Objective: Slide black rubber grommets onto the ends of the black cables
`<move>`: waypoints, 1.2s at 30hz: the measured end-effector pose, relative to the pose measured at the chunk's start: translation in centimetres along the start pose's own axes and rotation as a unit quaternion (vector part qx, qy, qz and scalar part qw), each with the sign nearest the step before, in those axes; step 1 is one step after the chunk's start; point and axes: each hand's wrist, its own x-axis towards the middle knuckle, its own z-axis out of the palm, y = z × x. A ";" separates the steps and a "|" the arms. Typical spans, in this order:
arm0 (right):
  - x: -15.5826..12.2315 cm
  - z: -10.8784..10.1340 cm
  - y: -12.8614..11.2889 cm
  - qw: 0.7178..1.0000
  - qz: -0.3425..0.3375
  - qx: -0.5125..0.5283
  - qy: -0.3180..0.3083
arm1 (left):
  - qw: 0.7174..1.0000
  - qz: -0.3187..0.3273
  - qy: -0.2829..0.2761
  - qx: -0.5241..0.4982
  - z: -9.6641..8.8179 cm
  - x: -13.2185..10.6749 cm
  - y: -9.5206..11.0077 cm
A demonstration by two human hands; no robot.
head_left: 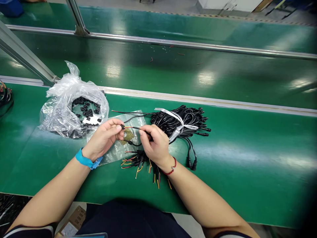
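Between the fingertips of my left hand (pixel 106 135) is a small black plastic part (pixel 122 127). A black cable (pixel 135 128) with bared red and yellow wires runs from that part to my right hand (pixel 156 143), which pinches it between thumb and fingers. Below the hands, a flat clear plastic bag (pixel 111 154) lies on the green table, with small yellowish bits (pixel 128 136) on or in it. Another black cable end with a small black part (pixel 130 142) rests over this bag. Several stripped cable ends (pixel 138 160) fan out beneath my right hand.
A big tied cable bundle (pixel 162 123) with a white strap lies right of my hands. At left sits an open clear bag (pixel 59 110) of small black parts (pixel 88 112). Metal rails (pixel 198 100) cross behind, and a metal post (pixel 27 53) rises at far left.
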 end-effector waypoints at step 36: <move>1.3 -1.5 -0.2 0.932 0.187 0.219 -0.219 | 0.931 0.207 -0.033 0.300 0.2 -1.0 -1.1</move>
